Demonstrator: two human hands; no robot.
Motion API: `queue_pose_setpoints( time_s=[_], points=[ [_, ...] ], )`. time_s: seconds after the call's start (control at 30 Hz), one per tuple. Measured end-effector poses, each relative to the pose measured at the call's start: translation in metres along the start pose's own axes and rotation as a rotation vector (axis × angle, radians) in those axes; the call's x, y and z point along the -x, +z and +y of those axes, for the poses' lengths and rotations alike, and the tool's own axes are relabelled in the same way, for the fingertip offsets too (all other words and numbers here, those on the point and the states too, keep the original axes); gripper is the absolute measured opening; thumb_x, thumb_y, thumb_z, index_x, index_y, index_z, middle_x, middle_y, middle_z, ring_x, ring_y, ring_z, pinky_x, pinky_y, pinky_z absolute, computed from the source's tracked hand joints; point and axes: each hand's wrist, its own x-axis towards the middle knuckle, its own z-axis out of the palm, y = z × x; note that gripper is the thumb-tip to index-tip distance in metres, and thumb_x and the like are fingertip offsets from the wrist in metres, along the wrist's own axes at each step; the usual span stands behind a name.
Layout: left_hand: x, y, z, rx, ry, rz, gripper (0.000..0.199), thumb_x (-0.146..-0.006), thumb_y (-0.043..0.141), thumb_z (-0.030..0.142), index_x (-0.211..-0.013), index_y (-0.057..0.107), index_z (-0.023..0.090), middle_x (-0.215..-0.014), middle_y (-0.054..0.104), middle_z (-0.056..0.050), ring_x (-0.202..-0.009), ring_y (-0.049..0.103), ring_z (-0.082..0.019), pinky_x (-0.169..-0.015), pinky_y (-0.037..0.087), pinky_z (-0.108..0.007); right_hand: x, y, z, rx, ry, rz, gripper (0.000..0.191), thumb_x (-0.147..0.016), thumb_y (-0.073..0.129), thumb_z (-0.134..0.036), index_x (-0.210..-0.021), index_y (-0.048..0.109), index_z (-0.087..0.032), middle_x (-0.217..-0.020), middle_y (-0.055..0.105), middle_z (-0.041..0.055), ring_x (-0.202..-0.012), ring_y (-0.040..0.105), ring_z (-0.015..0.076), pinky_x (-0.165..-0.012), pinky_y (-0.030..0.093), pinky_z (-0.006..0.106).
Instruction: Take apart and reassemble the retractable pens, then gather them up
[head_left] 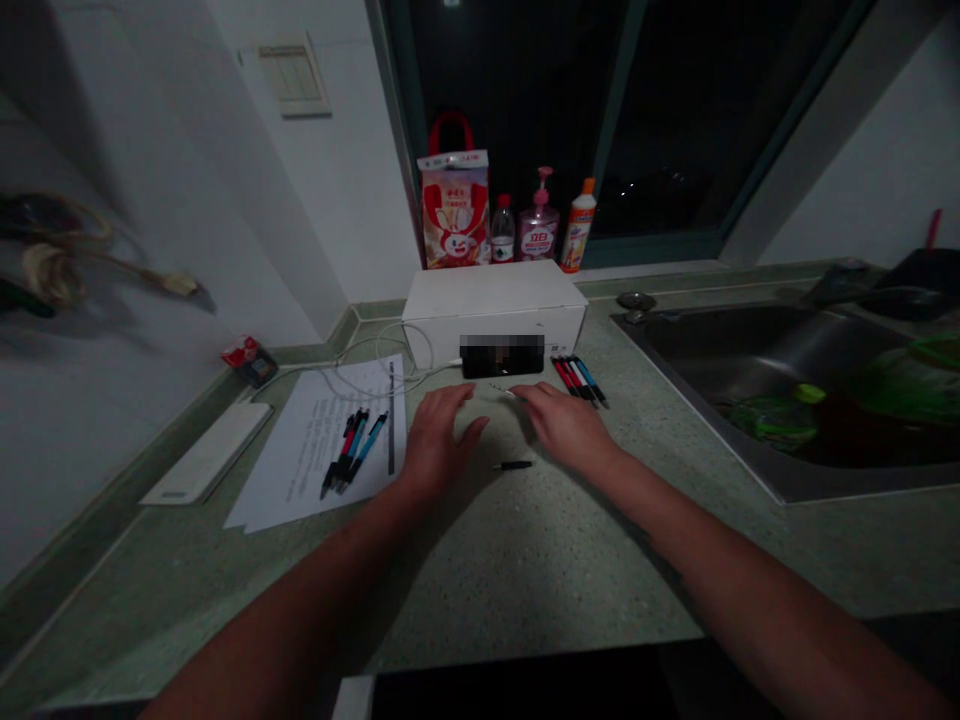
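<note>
The person's left forearm (pixel 300 610) and right forearm (pixel 757 590) are bare, thick where they enter the view and tapering smoothly to narrower wrists. The left hand (pixel 437 440) and right hand (pixel 564 425) are bare as well, broad across the back, with long, plain fingers (pixel 454 398). The light is dim, so fine detail on the skin is too dark to tell.

Blk device (pixel 502 356) at front of white box (pixel 493 310): top pixelated, unreadable. Tiny thin bit (pixel 501 390) nr box: too small to tell.
</note>
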Motion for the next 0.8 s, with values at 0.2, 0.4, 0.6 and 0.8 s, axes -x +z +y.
queue_pose_setpoints(
  time_s=[0.2, 0.4, 0.6, 0.8],
  points=[
    [0.005, 0.006, 0.021, 0.043, 0.239, -0.499, 0.020, -0.094, 0.071, 0.028, -0.113, 0.073, 0.021, -0.116, 0.073, -0.009, -0.110, 0.065, -0.027, -0.097, 0.052, -0.044, -0.001, -0.001, 0.001, 0.059, 0.054, -0.045, 0.042, -0.102, 0.043, -0.017, -0.138, 0.063, -0.026, -0.121, 0.071, 0.0076, -0.095, 0.070, 0.0225, -0.071, 0.046, 0.030],
    [0.001, 0.006, 0.019, 0.011, 0.094, -0.571, 0.011, -0.094, 0.067, 0.019, -0.101, 0.075, 0.021, -0.104, 0.076, -0.006, -0.101, 0.068, -0.025, -0.095, 0.052, -0.043, 0.000, 0.000, 0.005, 0.075, 0.026, -0.048, 0.041, -0.102, 0.042, -0.016, -0.134, 0.066, -0.026, -0.119, 0.072, 0.0080, -0.092, 0.070, 0.0227, -0.069, 0.046, 0.031],
    [-0.002, 0.000, 0.001, 0.050, -0.260, -0.249, 0.021, -0.098, 0.058, 0.019, -0.114, 0.072, 0.020, -0.113, 0.076, -0.007, -0.105, 0.069, -0.024, -0.095, 0.054, -0.039, 0.000, -0.002, 0.005, 0.079, 0.005, -0.056, 0.041, -0.101, 0.044, -0.014, -0.132, 0.068, -0.028, -0.117, 0.073, 0.0070, -0.090, 0.070, 0.0217, -0.069, 0.046, 0.031],
    [-0.004, -0.002, -0.003, 0.057, -0.306, -0.227, 0.023, -0.098, 0.057, 0.020, -0.115, 0.072, 0.021, -0.115, 0.076, -0.006, -0.104, 0.070, -0.023, -0.097, 0.054, -0.038, 0.000, -0.002, 0.003, 0.095, -0.016, -0.097, 0.042, -0.099, 0.047, -0.012, -0.132, 0.068, -0.029, -0.118, 0.073, 0.0057, -0.090, 0.070, 0.0211, -0.068, 0.045, 0.030]
  ],
)
